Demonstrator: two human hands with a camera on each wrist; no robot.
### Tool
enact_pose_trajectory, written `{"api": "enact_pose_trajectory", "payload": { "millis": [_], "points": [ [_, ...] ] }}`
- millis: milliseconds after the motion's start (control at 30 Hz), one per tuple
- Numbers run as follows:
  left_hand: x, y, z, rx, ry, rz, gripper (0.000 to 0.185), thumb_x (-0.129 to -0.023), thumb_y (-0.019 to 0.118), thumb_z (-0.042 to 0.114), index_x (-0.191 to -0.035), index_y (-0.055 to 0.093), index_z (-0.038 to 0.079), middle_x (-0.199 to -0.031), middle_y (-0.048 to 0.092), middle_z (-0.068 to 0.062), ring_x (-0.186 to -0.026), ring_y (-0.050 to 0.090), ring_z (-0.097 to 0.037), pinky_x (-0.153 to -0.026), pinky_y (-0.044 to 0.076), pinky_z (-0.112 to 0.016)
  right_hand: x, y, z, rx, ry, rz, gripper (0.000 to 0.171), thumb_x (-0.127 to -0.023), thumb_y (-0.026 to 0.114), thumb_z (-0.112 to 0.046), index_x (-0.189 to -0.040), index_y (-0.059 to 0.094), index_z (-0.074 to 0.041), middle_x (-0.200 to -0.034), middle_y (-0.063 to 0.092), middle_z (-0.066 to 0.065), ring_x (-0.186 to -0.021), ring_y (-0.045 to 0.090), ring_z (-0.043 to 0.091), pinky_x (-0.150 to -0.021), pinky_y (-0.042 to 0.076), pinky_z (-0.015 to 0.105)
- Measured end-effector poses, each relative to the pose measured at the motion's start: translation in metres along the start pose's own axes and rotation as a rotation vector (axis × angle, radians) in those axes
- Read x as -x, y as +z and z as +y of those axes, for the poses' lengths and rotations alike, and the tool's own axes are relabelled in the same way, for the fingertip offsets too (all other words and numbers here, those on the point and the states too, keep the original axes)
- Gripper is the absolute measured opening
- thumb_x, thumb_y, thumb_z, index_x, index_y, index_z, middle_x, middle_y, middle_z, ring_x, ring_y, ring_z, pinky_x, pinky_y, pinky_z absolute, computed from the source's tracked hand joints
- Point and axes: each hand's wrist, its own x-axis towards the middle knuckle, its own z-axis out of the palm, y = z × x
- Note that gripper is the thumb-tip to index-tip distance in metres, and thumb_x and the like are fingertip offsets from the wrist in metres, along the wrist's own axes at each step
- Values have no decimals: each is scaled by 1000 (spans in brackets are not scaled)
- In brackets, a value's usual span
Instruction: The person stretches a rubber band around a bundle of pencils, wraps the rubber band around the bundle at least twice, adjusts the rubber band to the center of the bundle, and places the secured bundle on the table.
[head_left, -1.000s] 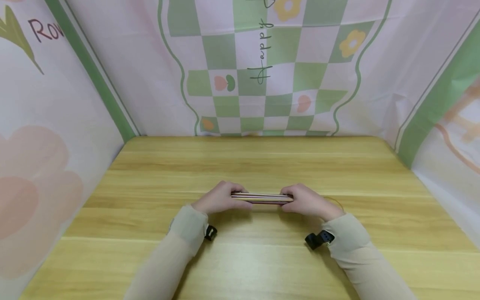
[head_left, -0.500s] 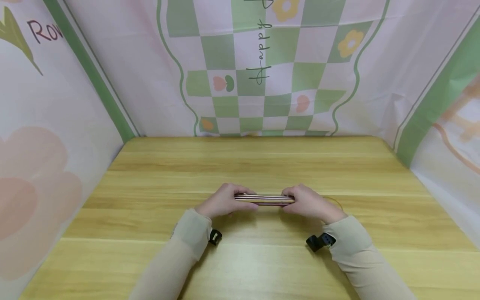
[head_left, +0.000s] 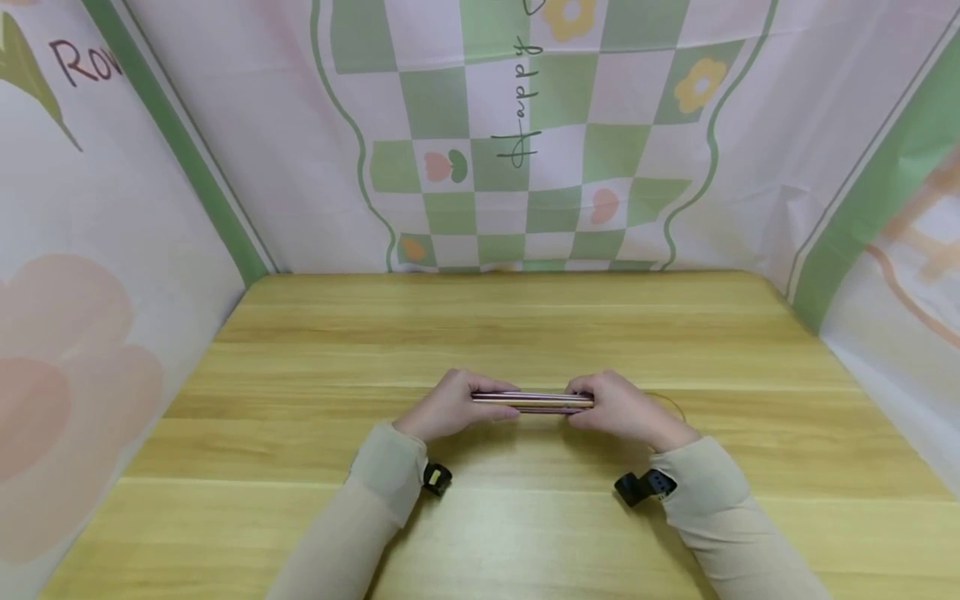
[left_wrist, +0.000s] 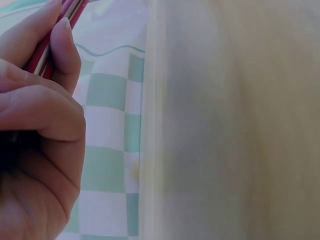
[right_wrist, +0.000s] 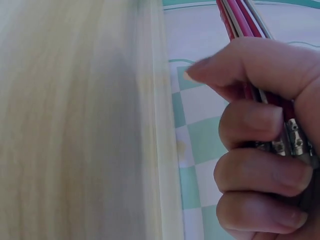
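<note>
The bundle of pencils [head_left: 532,401] lies level just above the wooden table [head_left: 525,333], a little below the middle of the head view, held crosswise between both hands. The left hand [head_left: 450,406] has its fingers curled round the end at 9 o'clock; in the left wrist view the thumb [left_wrist: 67,55] presses against the red and pale shafts [left_wrist: 52,37]. The right hand [head_left: 618,407] is clamped on the end at 3 o'clock, and the right wrist view shows its fingers [right_wrist: 260,170] wrapped over the pencils [right_wrist: 245,20] right where the metal ferrules [right_wrist: 292,142] sit. The pencils look light, stiff and smooth, so loose ones would probably slide past each other or roll; gripping both ends together, as here, seems the steadiest hold, while a grip in the middle alone might let the ends fan out. Beige sleeves [head_left: 382,475] cover the forearms, each with a small black wrist device [head_left: 643,487]. No container shows in any view. Beyond the table, at 12 o'clock, hangs a green-and-white checked backdrop [head_left: 525,125] with flowers.
</note>
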Motion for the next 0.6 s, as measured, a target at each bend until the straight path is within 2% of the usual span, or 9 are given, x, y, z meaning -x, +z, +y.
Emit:
{"api": "enact_pose_trajectory", "payload": {
  "millis": [167, 367, 600],
  "points": [
    [0, 1, -3, -28, 26, 12, 31, -86, 78, 29, -116, 75, 19, -85, 71, 4, -54, 37, -7, -49, 34, -21, 2, 0, 4, -38, -12, 10, 11, -80, 77, -12, -88, 70, -14, -72, 60, -6, -61, 47, 9, -56, 41, 25],
    [2, -2, -2, -47, 8, 24, 30, -87, 77, 31, -116, 75, 24, -73, 66, 5, -46, 37, -8, -45, 35, -23, 7, -7, 7, -86, 5, 18, 28, -79, 84, -26, -101, 71, -15, -82, 67, -4, -70, 55, 12, -64, 46, 26],
    [2, -4, -2, -22, -19, 28, 31, -87, 77, 32, -116, 75, 24, -79, 70, -5, -44, 37, -9, -44, 35, -23, 13, -19, 12, -99, -2, -13, 46, -78, 84, -27, -116, 67, -9, -94, 68, 1, -78, 56, 13, -69, 47, 28]
  ]
}}
